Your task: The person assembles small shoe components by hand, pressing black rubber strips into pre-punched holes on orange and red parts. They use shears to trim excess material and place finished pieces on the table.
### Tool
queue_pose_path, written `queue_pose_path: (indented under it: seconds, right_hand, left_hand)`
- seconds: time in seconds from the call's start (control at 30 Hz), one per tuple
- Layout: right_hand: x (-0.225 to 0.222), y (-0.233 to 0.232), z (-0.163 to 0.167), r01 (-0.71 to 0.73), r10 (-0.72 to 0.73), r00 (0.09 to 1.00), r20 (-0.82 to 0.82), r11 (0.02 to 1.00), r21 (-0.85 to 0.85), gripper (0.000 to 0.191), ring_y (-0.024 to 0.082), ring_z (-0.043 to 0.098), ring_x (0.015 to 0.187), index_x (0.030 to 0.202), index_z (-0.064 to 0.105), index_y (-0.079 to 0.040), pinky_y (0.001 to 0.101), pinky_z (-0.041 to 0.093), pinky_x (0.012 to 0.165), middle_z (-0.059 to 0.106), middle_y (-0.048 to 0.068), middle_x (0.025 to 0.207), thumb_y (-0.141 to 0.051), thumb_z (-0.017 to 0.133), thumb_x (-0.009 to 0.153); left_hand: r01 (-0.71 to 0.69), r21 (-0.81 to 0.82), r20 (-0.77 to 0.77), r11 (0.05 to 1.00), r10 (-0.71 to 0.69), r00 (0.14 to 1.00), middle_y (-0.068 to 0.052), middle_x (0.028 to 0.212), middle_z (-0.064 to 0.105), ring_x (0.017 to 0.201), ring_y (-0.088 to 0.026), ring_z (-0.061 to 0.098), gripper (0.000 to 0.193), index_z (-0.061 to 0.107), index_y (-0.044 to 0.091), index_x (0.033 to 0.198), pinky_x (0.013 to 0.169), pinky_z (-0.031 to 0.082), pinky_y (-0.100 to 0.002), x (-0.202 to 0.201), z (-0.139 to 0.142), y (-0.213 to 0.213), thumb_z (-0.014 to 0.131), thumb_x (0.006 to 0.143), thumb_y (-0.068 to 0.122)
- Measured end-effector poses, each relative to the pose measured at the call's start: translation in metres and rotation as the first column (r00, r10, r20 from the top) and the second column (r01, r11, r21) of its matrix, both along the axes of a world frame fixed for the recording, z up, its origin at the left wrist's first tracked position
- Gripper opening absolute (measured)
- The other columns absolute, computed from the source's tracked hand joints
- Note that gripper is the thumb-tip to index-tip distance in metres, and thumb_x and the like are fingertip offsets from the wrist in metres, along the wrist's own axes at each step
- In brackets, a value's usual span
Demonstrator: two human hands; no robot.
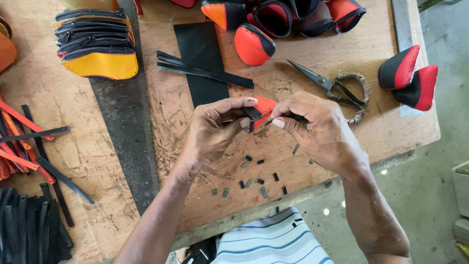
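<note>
Red-and-black leather, a small curved piece [260,111], sits pinched between both hands at the centre of the frame, above the wooden workbench [205,161]. The left hand [215,129] clamps it with thumb and forefinger closed on its left edge; the right hand [317,129] has its fingertips pressed together on a thin black strip at the piece's right side. Small black offcuts [254,181] lie scattered below the hands. Scissors [332,85] rest to the upper right, a black leather sheet [200,58] just above the left hand.
</note>
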State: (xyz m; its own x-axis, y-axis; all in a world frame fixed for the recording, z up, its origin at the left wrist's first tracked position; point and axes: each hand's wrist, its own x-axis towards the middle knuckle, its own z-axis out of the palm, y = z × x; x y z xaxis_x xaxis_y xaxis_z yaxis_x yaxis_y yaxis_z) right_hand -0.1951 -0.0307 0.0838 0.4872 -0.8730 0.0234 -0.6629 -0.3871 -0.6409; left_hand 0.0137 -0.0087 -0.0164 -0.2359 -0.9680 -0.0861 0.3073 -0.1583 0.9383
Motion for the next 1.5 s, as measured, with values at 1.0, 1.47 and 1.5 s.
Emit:
queue_pose_path:
  seconds: [1.0, 1.47, 1.5]
  right_hand:
    - [0.027, -0.020, 0.021, 0.083, -0.015, 0.955, -0.297, 0.972, 0.219, 0.019, 0.017, 0.068, 0.067, 0.093, 0.073, -0.002, 0.0339, 0.053, 0.062, 0.071, 0.008, 0.079, -0.019, 0.076, 0.085]
    - [0.035, -0.015, 0.014, 0.125, -0.068, 0.919, -0.388, 0.984, 0.125, 0.025, 0.021, 0.067, 0.065, 0.090, 0.071, -0.001, 0.0366, 0.052, 0.062, 0.071, 0.014, 0.077, -0.023, 0.077, 0.081]
    - [0.034, -0.015, 0.014, 0.110, -0.060, 0.932, -0.359, 0.987, 0.121, 0.023, 0.020, 0.068, 0.066, 0.091, 0.071, -0.001, 0.0358, 0.053, 0.063, 0.071, 0.014, 0.079, -0.022, 0.075, 0.082]
  left_hand:
    - [0.021, 0.016, -0.024, 1.000, -0.020, 0.999, -0.008, 0.115, 0.075, 0.099, -0.010, 0.069, 0.037, 0.066, 0.002, 0.132, 0.089, 0.062, -0.027, -0.001, 0.001, 0.000, 0.069, 0.095, -0.002]
    - [0.038, 0.024, -0.076, 0.999, -0.036, 0.996, -0.010, 0.117, 0.074, 0.103, -0.013, 0.070, 0.040, 0.065, -0.001, 0.134, 0.094, 0.062, -0.028, -0.001, 0.005, 0.000, 0.071, 0.094, -0.002]
    - [0.032, 0.016, -0.080, 0.999, -0.031, 0.996, -0.010, 0.117, 0.074, 0.103, -0.013, 0.070, 0.040, 0.065, -0.002, 0.133, 0.094, 0.062, -0.029, -0.001, 0.006, -0.001, 0.071, 0.094, -0.002]
